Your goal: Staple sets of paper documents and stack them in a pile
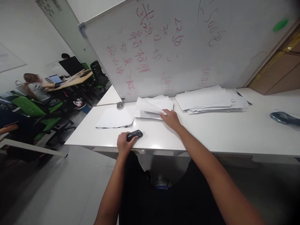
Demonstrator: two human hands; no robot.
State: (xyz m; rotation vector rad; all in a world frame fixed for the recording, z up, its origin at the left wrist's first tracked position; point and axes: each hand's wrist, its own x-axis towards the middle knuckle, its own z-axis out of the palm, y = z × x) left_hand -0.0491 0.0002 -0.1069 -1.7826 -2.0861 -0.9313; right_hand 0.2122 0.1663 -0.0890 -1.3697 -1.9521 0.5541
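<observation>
My left hand (pixel 124 143) rests near the desk's front edge, its fingers wrapped round a small black stapler (pixel 136 134). My right hand (pixel 172 119) pinches the right edge of a white paper sheet (pixel 147 105). That sheet curls up from the middle paper stack (pixel 164 101), while its far left part stays over the pile. Left of this stack lies a flatter pile of paper (pixel 114 118), one corner bent. To the right is a wider, unevenly layered paper pile (pixel 206 98).
A whiteboard (pixel 187 62) with red writing stands behind the papers on the white desk (pixel 222 134). A computer mouse (pixel 120 105) sits at back left, a dark shiny object (pixel 284 118) far right, near a cardboard box (pixel 281 72). People sit at left near green chairs (pixel 28 106).
</observation>
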